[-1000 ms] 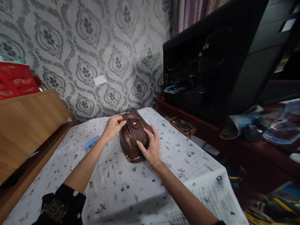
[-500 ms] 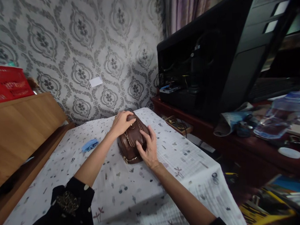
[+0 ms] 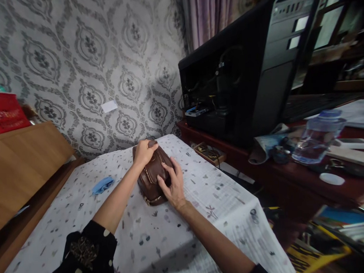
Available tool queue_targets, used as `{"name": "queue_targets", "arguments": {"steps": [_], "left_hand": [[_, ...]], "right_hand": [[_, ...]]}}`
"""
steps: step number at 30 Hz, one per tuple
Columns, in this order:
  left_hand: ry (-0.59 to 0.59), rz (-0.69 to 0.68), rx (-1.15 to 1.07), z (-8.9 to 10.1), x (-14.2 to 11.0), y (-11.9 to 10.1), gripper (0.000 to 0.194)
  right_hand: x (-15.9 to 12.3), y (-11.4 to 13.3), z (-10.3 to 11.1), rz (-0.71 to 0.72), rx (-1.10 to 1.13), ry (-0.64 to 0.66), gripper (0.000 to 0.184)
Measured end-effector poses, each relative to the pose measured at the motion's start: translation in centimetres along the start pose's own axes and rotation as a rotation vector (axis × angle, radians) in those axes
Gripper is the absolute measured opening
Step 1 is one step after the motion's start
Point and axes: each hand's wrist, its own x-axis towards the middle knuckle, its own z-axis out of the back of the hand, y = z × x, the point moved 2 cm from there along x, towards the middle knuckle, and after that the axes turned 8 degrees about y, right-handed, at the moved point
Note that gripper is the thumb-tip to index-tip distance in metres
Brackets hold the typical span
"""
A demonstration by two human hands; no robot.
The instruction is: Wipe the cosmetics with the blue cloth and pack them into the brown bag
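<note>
A brown leather handbag (image 3: 153, 173) with gold zips lies on the white patterned cloth (image 3: 195, 180). At its far end, my left hand (image 3: 143, 154) is closed on a small brown flap (image 3: 153, 144), which is lifted from the bag. My right hand (image 3: 174, 186) rests against the bag's right side with thumb and fingers spread. Part of the bag's right side is hidden under that hand. To the left of the bag lies a crumpled blue cloth-like piece (image 3: 103, 185), touched by neither hand.
A black computer case (image 3: 228, 83) stands on the dark red desk (image 3: 297, 184) at the right. Near it are a clear water bottle (image 3: 319, 135) and a white lid (image 3: 332, 178). A wooden board (image 3: 30, 157) and a red box (image 3: 6, 112) stand at the left.
The camera has turned slightly right, so everything sits further left. My left hand has closed on the flap and raised it from the bag. My right hand keeps its place on the bag.
</note>
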Motion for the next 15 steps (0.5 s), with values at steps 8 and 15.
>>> {"name": "queue_targets", "arguments": {"steps": [8, 15], "left_hand": [[0.068, -0.131, -0.122, 1.3, -1.4, 0.2, 0.022], [0.024, -0.064, -0.204, 3.6, -3.5, 4.0, 0.024]], "right_hand": [[0.3, 0.5, 0.4, 0.016, -0.066, -0.001, 0.045], [0.3, 1.6, 0.4, 0.261, -0.269, 0.058, 0.044]]}}
